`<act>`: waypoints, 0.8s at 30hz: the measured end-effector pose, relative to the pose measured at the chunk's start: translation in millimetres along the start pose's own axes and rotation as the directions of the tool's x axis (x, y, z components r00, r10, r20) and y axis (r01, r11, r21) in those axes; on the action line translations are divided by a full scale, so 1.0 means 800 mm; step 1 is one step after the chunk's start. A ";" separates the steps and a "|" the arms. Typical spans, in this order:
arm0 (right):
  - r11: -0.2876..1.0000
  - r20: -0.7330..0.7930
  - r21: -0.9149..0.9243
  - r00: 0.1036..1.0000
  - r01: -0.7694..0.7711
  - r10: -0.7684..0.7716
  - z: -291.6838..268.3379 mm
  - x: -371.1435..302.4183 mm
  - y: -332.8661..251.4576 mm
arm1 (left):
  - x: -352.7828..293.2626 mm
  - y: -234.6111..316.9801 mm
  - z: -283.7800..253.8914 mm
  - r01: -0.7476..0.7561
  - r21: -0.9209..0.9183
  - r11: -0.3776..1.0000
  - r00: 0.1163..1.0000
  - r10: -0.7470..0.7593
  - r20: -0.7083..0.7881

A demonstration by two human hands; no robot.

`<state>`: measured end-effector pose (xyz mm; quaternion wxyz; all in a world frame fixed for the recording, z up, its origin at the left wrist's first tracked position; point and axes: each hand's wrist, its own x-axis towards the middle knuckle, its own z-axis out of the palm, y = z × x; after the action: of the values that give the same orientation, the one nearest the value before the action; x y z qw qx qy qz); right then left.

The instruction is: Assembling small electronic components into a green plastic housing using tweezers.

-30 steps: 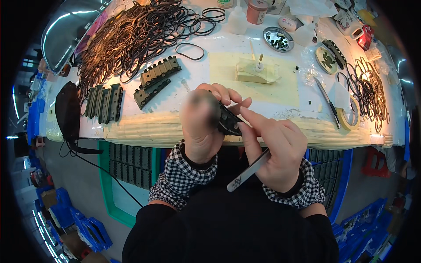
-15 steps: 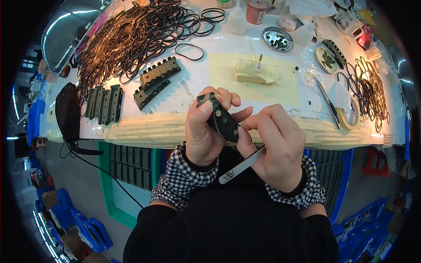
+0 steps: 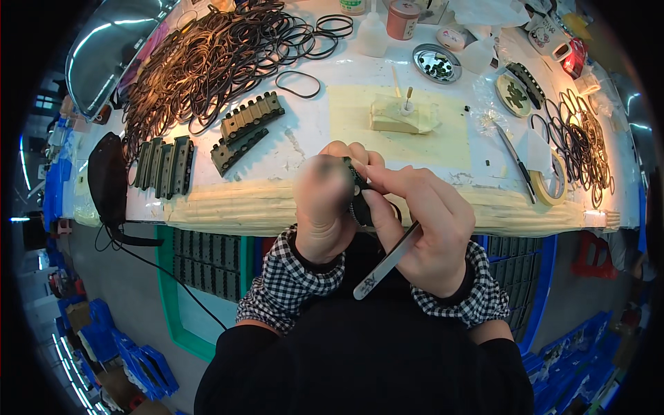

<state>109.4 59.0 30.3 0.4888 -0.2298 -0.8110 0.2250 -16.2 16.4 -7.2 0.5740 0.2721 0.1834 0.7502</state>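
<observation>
My left hand is closed around a dark green moulded piece above the table's front edge. Part of that hand is blurred, and it hides much of the piece, which stands tilted on edge. The thumb and forefinger of my right hand pinch at the piece's upper right side; anything tiny between those fingertips is too small to make out. Across the right palm lie metal tweezers, their flat end pointing down toward my lap.
Dark rubber bands form a large heap at the left. Similar green pieces lie nearer. A yellowish block stands mid-table. Rightward are a round dish of small dark bits, a knife and a tape roll.
My left hand has turned the piece, so its round discs face less toward me. My right fingertips have moved up along it, and the tweezers have shifted slightly right and down.
</observation>
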 end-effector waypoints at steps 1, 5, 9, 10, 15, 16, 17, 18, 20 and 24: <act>1.000 0.000 -0.017 1.000 0.017 -0.017 0.000 0.001 0.001 | 0.000 -0.001 0.001 -0.007 0.007 1.000 1.000 0.008 -0.006; 0.997 0.042 -0.064 0.999 0.031 -0.029 -0.004 0.003 -0.005 | 0.001 0.000 -0.001 -0.026 0.018 1.000 1.000 0.026 -0.005; 0.998 0.050 -0.060 0.998 0.033 -0.030 -0.004 0.004 -0.008 | -0.002 -0.001 0.001 -0.033 0.058 0.998 0.999 0.036 -0.040; 0.998 0.056 -0.054 0.998 0.025 -0.022 -0.005 0.005 -0.008 | -0.003 -0.001 0.002 -0.033 0.073 0.997 0.998 0.037 -0.054; 0.997 0.107 -0.066 0.994 0.030 -0.023 -0.009 0.005 -0.008 | -0.006 0.000 0.001 0.042 0.012 0.999 0.994 -0.040 -0.098; 0.995 0.120 -0.088 0.992 0.043 -0.032 -0.011 0.005 -0.009 | -0.006 0.000 0.002 0.053 -0.009 0.999 0.993 -0.053 -0.103; 0.992 0.132 -0.110 0.990 0.056 -0.041 -0.012 0.005 -0.010 | -0.006 0.000 0.002 0.057 -0.016 0.998 0.993 -0.059 -0.100; 0.991 0.129 -0.113 0.990 0.068 -0.053 -0.012 0.005 -0.010 | -0.005 -0.001 0.001 0.063 -0.021 0.998 0.993 -0.065 -0.097; 0.988 0.123 -0.121 0.989 0.093 -0.078 -0.011 0.004 -0.009 | -0.006 -0.001 -0.001 0.085 -0.049 0.995 0.991 -0.089 -0.100; 0.986 0.133 -0.133 0.988 0.101 -0.084 -0.012 0.002 -0.007 | -0.005 -0.005 0.000 0.149 -0.184 0.972 0.983 -0.166 -0.082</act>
<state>116.3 56.9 38.3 0.4291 -0.2106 -0.8638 0.1590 -12.4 13.6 -10.0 0.6441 0.1680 0.1648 0.7279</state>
